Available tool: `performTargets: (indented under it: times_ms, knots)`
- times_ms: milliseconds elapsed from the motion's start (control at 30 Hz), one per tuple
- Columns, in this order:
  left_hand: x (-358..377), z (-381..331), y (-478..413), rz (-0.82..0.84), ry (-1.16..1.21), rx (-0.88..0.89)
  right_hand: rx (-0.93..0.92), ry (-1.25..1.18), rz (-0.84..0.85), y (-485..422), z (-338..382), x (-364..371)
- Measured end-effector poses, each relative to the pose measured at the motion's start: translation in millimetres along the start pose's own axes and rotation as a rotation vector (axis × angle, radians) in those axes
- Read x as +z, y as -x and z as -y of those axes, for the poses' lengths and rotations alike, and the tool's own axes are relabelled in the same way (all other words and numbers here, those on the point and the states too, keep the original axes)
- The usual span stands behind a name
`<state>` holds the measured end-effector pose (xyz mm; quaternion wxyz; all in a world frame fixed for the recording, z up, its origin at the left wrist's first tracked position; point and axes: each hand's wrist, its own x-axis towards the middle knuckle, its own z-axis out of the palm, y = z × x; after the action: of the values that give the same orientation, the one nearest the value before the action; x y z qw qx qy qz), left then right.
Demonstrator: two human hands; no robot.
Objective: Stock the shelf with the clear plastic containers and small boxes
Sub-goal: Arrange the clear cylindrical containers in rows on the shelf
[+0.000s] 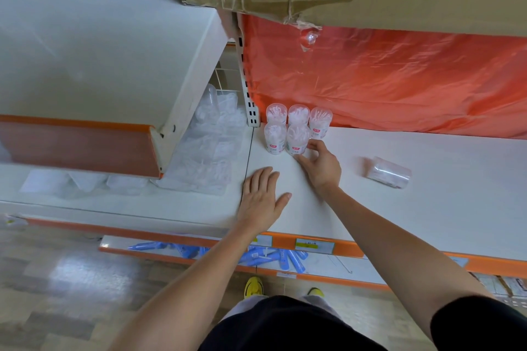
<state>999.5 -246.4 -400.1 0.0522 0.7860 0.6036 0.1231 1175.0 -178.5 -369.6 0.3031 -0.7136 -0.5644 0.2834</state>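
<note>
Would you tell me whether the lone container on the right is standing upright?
No, tipped: the container lies on its side on the shelf.

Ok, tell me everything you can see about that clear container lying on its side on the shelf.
The tipped container is a clear plastic cylinder with pale, whitish contents too blurred to make out. It lies on its side on the white shelf, slanted, its left end nearer the orange sheet at the back. It sits alone, to the right of the right hand and apart from the upright containers that hand is at. Only the shelf touches it.
</note>
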Motion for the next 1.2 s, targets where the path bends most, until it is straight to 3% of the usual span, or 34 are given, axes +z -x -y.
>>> performTargets:
  times_ms: [900, 1200]
  knots:
    - [-0.2, -0.2, 0.6, 0.014, 0.003, -0.011, -0.059, 0.068, -0.056, 2.6, 1.0, 1.7]
    - [-3.2, -0.7, -0.1, 0.045, 0.011, -0.009, -0.006, 0.020, 0.012, 5.6, -4.0, 1.8]
